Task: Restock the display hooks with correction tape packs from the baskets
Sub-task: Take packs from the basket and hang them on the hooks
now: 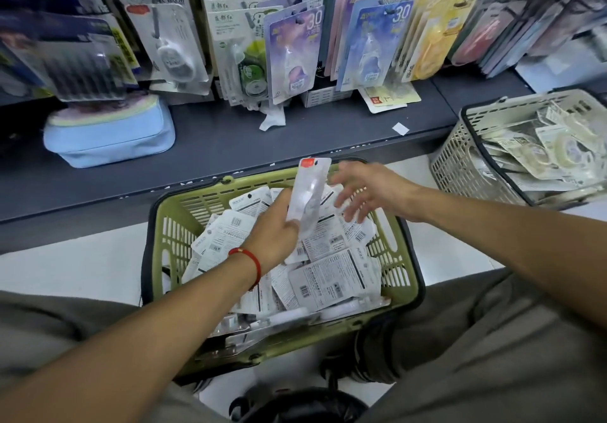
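Head view, two baskets (170,225), left hand (279,228) holding one pack (310,189)

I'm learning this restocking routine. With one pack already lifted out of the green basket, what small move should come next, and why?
Probably lift the correction tape pack to its matching hook: the left hand already grips it upright above the green basket, and the right hand hovers open beside it.

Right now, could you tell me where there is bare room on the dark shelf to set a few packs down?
Bare shelf runs between the blue pouch and the white paper scrap. It is crowded under the hanging packs, and the cream basket blocks the right end.
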The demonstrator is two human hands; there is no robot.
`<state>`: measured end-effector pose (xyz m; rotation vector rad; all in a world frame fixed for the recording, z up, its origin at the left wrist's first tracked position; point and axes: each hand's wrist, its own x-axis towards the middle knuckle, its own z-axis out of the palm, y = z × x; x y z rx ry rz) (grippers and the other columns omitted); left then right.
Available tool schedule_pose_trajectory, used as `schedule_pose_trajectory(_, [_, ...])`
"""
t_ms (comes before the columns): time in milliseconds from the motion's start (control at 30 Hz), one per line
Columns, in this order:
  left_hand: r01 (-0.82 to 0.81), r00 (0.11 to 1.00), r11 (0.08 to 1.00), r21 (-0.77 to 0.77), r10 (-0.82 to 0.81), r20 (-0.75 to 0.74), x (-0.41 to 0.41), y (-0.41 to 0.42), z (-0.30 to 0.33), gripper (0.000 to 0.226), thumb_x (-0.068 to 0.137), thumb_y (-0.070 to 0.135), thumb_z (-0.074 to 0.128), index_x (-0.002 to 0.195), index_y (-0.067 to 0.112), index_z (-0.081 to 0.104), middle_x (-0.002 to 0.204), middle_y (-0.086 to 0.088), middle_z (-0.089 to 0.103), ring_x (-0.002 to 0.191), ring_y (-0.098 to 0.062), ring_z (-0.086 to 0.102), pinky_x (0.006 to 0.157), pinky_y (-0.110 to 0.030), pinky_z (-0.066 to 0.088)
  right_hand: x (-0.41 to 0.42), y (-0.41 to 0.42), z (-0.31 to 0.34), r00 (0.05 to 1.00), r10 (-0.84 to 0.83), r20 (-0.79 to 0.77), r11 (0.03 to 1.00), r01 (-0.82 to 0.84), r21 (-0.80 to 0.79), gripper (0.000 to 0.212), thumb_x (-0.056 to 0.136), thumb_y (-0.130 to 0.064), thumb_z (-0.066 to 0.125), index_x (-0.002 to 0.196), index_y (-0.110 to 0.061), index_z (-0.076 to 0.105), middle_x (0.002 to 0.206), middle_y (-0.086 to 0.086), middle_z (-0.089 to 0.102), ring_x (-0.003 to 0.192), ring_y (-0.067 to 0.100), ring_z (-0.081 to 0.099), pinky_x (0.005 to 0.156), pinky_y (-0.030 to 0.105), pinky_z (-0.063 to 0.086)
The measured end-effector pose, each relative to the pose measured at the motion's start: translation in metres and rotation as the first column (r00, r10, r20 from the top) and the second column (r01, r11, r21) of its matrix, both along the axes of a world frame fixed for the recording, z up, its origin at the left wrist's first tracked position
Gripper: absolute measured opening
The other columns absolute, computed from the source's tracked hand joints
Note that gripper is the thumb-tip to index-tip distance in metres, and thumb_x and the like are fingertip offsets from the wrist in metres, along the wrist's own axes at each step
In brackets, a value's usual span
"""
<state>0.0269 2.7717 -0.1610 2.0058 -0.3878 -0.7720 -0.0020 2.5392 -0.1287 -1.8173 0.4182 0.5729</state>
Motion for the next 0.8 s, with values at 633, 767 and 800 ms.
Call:
schedule_pose_trajectory(633, [-0.325,0.907,0.941,-0.093,0.283,-0.313,0.019,0.011,-0.008,0.023,0.104,0.024,0.053,0.108,0.034,0.073,0.116,-0.003,0.075,0.107,-0.029,0.072,0.074,-0.042,0.064,-0.043,0.007,-0.058,0.891,0.439,-0.119,0.819,-0.451,-0.354,0.034,0.094,-0.01,0.075,0.121,-0.023,0.058,0.094,-0.001,0.055,0.083,0.018,0.057,0.068,0.026,0.052])
schedule_pose_trajectory(767, [-0.312,0.932,0.945,-0.094,0.286,-0.225,0.025,0.014,-0.004,0.031,0.108,0.026,0.046,0.13,0.038,0.064,0.128,0.003,0.07,0.111,-0.022,0.069,0.073,-0.04,0.063,-0.015,0.005,-0.008,0.957,0.289,-0.019,0.947,-0.289,-0.141,0.035,0.096,0.003,0.062,0.109,-0.026,0.076,0.135,-0.009,0.066,0.107,0.009,0.067,0.082,0.033,0.058])
schedule_pose_trajectory(800, [-0.314,0.936,0.944,-0.105,0.289,-0.201,0.026,0.015,-0.003,0.032,0.108,0.026,0.045,0.132,0.037,0.064,0.127,0.004,0.07,0.112,-0.022,0.068,0.083,-0.045,0.063,-0.009,0.003,0.003,0.961,0.277,-0.003,0.955,-0.275,-0.115,0.033,0.098,0.002,0.059,0.105,-0.022,0.08,0.135,-0.012,0.069,0.114,0.004,0.066,0.089,0.034,0.056])
